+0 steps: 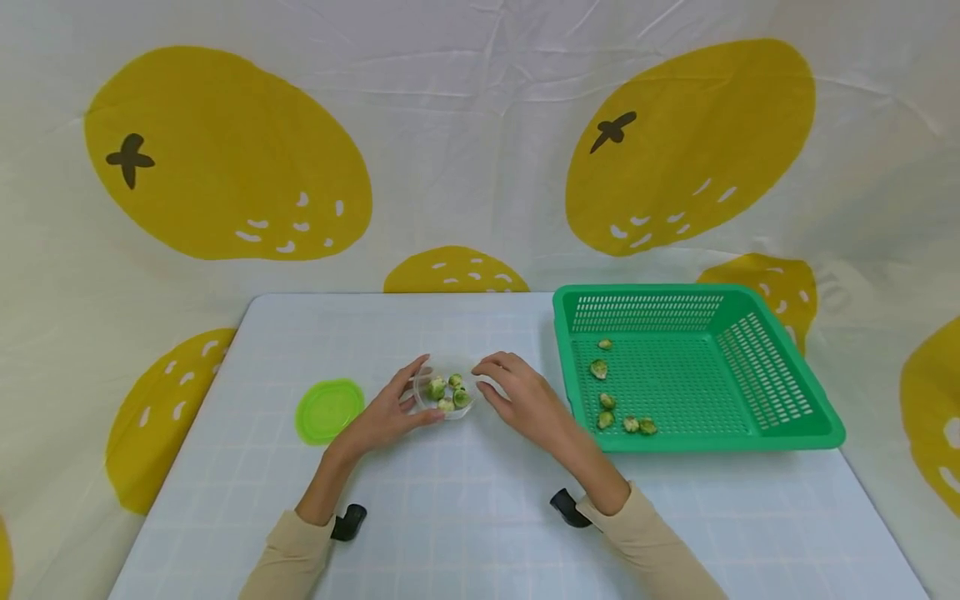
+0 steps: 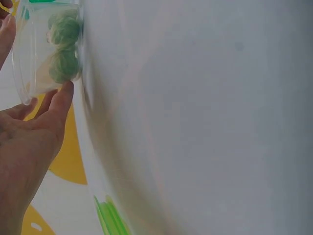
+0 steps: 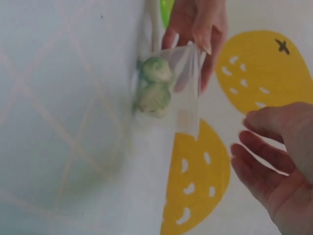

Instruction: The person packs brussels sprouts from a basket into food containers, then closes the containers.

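A clear plastic container (image 1: 454, 413) with several Brussels sprouts (image 1: 437, 388) in it stands on the table, left of the basket. My left hand (image 1: 386, 414) holds the container from its left side, thumb at the near side and fingers round the far side. In the left wrist view its fingertips touch the wall of the container (image 2: 39, 58) below the sprouts. My right hand (image 1: 528, 400) hovers by the right rim with fingers loosely bent. The right wrist view shows this hand (image 3: 279, 166) apart from the container (image 3: 185, 98), with nothing between its fingers.
A green perforated basket (image 1: 795, 429) stands at the right, with several Brussels sprouts (image 1: 598, 369) along its left and near sides. Left of my left hand lies a bright green lid (image 1: 328, 412). Behind the table (image 1: 450, 517) hangs a white cloth with yellow fruit prints (image 1: 232, 158).
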Motion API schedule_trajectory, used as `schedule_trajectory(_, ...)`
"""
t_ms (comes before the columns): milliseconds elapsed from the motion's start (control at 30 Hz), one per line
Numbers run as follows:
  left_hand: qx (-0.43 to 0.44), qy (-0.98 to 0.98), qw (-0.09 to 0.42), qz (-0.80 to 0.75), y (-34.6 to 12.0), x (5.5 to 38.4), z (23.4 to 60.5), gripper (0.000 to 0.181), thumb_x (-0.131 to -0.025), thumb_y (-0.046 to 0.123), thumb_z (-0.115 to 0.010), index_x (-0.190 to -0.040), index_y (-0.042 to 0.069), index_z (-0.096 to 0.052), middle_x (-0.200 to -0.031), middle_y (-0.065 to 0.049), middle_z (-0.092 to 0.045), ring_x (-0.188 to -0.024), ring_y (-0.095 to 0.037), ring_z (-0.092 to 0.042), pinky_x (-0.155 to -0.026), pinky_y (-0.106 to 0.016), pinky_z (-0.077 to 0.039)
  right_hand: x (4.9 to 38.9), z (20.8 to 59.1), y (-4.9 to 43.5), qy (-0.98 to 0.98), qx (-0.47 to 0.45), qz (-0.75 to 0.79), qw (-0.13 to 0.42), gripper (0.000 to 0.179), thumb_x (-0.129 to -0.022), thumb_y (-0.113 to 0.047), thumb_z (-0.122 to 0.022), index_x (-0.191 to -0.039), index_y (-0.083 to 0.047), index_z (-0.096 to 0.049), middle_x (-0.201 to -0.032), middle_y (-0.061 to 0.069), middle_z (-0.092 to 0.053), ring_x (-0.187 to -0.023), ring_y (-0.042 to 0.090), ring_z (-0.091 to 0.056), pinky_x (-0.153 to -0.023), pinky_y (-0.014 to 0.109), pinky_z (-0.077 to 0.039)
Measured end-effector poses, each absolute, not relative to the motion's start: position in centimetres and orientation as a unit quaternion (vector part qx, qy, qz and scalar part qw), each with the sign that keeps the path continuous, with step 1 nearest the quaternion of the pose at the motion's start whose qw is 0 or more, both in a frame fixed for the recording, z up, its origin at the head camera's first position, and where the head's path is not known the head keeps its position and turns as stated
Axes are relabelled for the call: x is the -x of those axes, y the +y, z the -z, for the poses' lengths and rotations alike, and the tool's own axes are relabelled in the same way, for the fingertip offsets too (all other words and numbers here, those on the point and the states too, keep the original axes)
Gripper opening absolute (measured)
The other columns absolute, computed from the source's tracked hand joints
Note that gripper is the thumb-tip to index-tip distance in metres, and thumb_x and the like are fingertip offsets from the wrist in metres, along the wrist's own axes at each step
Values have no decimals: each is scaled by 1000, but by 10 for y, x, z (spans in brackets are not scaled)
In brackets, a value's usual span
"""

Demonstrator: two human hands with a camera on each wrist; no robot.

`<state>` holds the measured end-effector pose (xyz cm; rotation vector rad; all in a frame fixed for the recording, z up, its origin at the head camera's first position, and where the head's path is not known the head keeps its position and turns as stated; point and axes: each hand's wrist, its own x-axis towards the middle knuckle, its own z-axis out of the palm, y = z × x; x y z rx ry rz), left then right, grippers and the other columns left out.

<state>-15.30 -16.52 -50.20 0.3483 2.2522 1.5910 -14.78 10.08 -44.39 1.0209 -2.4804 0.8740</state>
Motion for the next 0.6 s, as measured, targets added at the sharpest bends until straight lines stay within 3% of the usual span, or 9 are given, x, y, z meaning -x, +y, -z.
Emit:
schedule_trajectory(300, -126, 796, 182, -564, -166, 153, 501, 100, -89, 33, -83, -165, 24, -20, -168, -13, -17, -150, -37, -28, -120, -51, -32, 153, 434, 120, -870, -332, -310, 193, 16, -92, -1, -76, -109, -4, -74, -108, 9, -70, -101, 26, -65, -82, 36, -59)
schedule_trajectory(600, -130, 796, 184, -562, -166, 152, 500, 99, -90, 32, -83, -166, 24, -19, -168, -14, -16, -151, -37, -27, -119, -50, -33, 157, 423, 145, -881, -294, -318, 191, 17, -94, -1, -74, -111, -1, -73, -111, 12, -68, -106, 28, -64, -87, 39, -58)
